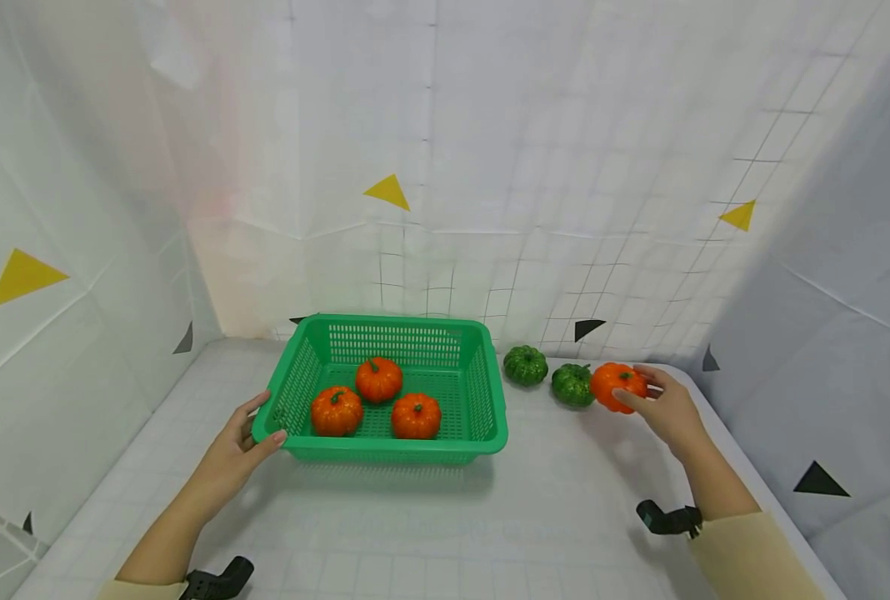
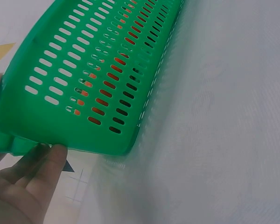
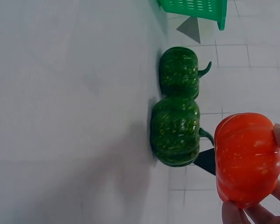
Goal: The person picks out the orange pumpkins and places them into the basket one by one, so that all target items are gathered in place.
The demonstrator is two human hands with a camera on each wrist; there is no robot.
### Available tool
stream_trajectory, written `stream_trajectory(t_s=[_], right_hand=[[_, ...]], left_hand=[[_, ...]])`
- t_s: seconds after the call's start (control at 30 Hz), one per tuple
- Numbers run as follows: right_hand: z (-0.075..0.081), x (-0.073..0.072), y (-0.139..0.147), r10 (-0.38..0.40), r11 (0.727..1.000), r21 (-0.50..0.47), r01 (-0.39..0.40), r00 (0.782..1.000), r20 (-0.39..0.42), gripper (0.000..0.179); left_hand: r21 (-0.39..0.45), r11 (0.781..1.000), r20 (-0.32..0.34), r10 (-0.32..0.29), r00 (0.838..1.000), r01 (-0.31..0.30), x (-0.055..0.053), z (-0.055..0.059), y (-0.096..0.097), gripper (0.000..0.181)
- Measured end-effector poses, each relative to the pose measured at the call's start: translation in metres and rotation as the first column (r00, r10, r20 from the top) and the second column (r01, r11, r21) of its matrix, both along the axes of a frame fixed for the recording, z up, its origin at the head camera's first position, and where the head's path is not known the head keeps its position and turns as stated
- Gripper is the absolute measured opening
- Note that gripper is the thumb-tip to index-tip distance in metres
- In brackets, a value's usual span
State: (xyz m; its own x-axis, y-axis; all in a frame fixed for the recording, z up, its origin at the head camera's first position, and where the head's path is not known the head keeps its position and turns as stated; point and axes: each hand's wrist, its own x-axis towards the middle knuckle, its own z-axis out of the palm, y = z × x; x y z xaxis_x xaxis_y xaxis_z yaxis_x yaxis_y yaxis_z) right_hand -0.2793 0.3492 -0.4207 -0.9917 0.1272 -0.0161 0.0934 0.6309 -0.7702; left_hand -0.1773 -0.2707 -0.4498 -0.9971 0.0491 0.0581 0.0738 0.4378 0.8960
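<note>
My left hand (image 1: 229, 454) grips the front left corner of a green plastic basket (image 1: 407, 451), its thumb at the front and its fingers along the side rim. Three small orange pumpkins, a left one (image 1: 337, 412), a back one (image 1: 378, 380) and a front right one (image 1: 417, 417), lie inside. Between the thumb and fingers of my right hand (image 1: 670, 408) is another orange pumpkin (image 1: 616, 387). The right wrist view shows this pumpkin (image 3: 248, 161) held above the table, beside two green pumpkins, a nearer one (image 3: 176, 132) and a farther one (image 3: 178, 72).
Basket and green pumpkins stand toward the back of a white-covered table (image 1: 415, 533). Behind them rises a white sheet wall (image 1: 475, 167) with grid lines, and side sheets hang left and right. Yellow triangles (image 1: 389, 192) and black ones (image 1: 822, 480) mark the sheets.
</note>
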Motion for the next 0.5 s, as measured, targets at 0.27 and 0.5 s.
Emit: stream_trajectory(t_s=[0.27, 0.5], right_hand=[[0.012, 0.011, -0.013, 0.037, 0.999, 0.020, -0.036, 0.998, -0.041, 0.094], [0.019, 0.016, -0.020, 0.077, 0.997, 0.024, -0.076, 0.995, -0.065, 0.093]], left_hand=[[-0.006, 1.000, 0.000, 0.001, 1.000, -0.001, 0.000, 0.000, 0.000, 0.081], [-0.001, 1.000, 0.002, 0.001, 1.000, -0.001, 0.000, 0.001, 0.001, 0.081]])
